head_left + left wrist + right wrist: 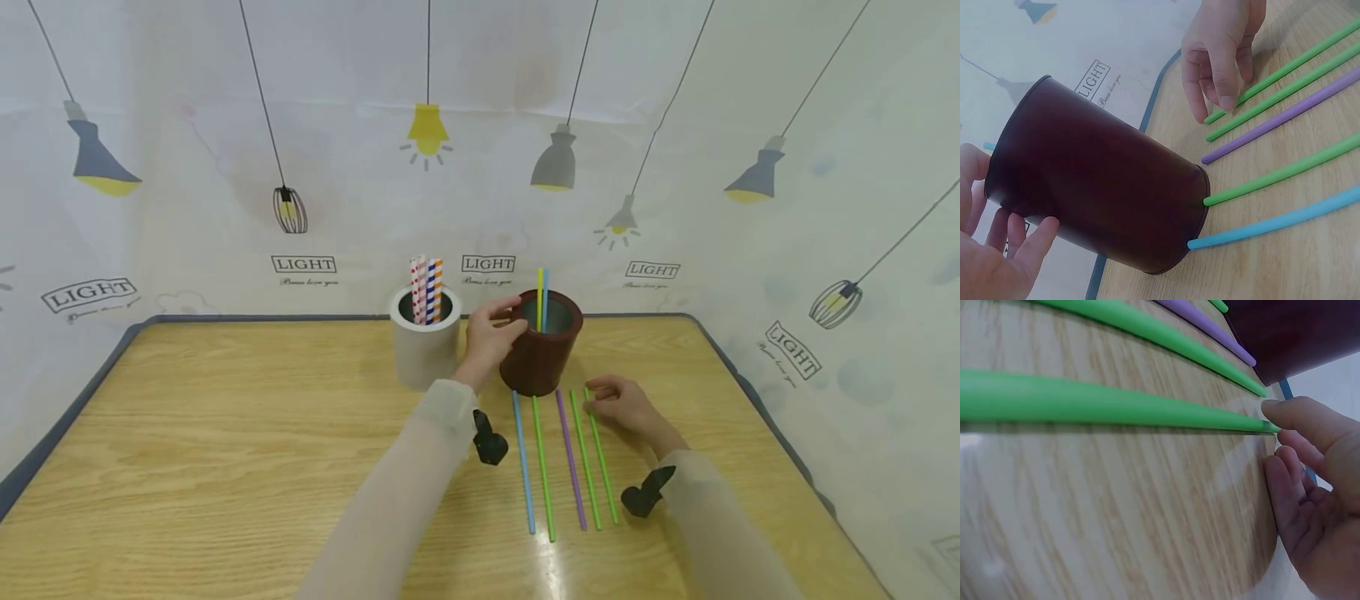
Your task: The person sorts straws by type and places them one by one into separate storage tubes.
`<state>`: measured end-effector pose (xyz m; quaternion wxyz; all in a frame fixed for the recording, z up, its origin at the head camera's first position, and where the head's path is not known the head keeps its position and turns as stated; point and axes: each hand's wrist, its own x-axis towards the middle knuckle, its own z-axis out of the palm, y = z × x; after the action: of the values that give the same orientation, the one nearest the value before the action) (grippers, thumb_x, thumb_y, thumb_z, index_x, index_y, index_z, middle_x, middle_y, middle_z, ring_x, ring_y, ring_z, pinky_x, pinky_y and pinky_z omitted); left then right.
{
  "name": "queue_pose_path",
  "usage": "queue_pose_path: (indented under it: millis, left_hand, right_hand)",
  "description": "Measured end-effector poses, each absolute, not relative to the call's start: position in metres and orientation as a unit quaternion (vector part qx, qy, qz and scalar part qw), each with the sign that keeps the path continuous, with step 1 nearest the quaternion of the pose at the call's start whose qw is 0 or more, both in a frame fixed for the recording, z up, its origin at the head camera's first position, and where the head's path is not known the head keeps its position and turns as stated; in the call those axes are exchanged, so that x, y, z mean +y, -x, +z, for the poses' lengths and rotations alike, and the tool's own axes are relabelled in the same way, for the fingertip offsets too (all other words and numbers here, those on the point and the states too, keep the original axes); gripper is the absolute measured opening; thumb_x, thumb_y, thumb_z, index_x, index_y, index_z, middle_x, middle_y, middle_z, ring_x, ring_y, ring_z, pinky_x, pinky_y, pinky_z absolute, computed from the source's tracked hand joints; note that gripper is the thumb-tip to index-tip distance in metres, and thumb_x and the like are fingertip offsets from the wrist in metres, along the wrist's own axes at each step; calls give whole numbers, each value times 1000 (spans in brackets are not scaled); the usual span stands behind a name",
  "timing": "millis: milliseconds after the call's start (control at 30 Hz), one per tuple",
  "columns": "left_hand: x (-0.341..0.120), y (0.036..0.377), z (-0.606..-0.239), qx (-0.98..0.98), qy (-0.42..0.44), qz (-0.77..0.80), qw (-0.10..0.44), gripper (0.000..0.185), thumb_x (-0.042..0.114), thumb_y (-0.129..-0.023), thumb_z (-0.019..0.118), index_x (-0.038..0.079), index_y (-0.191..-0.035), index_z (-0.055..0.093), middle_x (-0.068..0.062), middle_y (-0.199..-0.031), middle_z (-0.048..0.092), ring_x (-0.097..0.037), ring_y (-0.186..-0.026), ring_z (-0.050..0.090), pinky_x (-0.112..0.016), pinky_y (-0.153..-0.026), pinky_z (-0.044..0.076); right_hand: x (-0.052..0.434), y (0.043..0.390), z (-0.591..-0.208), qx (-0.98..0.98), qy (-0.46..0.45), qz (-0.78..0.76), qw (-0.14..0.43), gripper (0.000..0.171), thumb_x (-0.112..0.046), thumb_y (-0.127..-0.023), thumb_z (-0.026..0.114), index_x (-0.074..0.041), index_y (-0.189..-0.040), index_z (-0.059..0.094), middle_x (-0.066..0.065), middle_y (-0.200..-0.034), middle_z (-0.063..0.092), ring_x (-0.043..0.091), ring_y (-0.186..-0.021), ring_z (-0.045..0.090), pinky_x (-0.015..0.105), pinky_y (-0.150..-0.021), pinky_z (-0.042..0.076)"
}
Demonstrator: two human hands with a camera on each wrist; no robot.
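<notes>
My left hand (491, 335) holds a dark red cup (1091, 175) by its rim, thumb along the side wall. A yellow straw (539, 300) and a blue straw (546, 302) stand in the cup. My right hand (624, 403) is at the far end of the outermost green straw (1122, 407), thumb and forefinger spread to either side of the tip. That straw lies flat on the table. Beside it, roughly parallel, lie a second green straw (587, 460), a purple straw (572, 460), a third green straw (543, 469) and a light blue straw (523, 462).
Left of the red cup stands a white cup (425, 354) with several patterned paper straws (426, 292). The wooden table (225, 433) ends at a dark back edge, where a pale backdrop (360, 150) printed with lamps rises. Each wrist wears a small black camera mount (491, 442).
</notes>
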<state>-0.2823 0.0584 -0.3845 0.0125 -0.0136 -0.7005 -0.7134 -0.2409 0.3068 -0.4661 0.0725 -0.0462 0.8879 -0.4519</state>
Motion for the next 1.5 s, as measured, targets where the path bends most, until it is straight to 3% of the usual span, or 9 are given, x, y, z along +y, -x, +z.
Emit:
queue_pose_path:
  millis: [267, 533, 867, 1267, 1500]
  left_hand:
    - [58, 280, -386, -704, 10, -711, 5, 39, 2, -76, 63, 11, -115, 65, -11, -106, 59, -21, -93, 60, -26, -55, 49]
    - [60, 280, -385, -703, 13, -711, 8, 39, 2, -76, 62, 10, -114, 65, -12, -106, 59, -22, -93, 60, -42, -67, 53]
    - [60, 281, -382, -703, 16, -711, 11, 40, 1, -76, 62, 9, -114, 65, -11, -105, 60, -22, -92, 59, -24, -54, 48]
    - [59, 280, -381, -699, 14, -714, 12, 39, 0, -76, 62, 9, -114, 65, -12, -105, 60, -20, -89, 59, -24, -53, 47]
    - [58, 279, -380, -695, 13, -719, 5, 40, 1, -77, 62, 10, -115, 65, -12, -106, 59, -19, -89, 58, -26, -56, 48]
  right_hand:
    - [305, 238, -467, 889, 42, -449, 77, 41, -12, -81, 69, 8, -113, 56, 17, -97, 57, 21, -84, 54, 29, -73, 46]
    - [307, 238, -465, 893, 32, -442, 81, 38, -9, -81, 67, 7, -114, 55, 19, -102, 58, 26, -91, 55, 34, -78, 47]
    - [306, 242, -463, 896, 13, -436, 79, 36, -7, -82, 64, 6, -114, 55, 18, -100, 58, 23, -87, 55, 28, -73, 46]
    - [307, 243, -468, 884, 8, -466, 41, 37, 0, -77, 60, 12, -112, 55, 15, -92, 59, 12, -75, 53, 22, -65, 46]
    - [301, 247, -448, 867, -20, -492, 75, 39, 1, -82, 54, 11, -120, 50, 19, -98, 56, 17, -73, 55, 27, -61, 50]
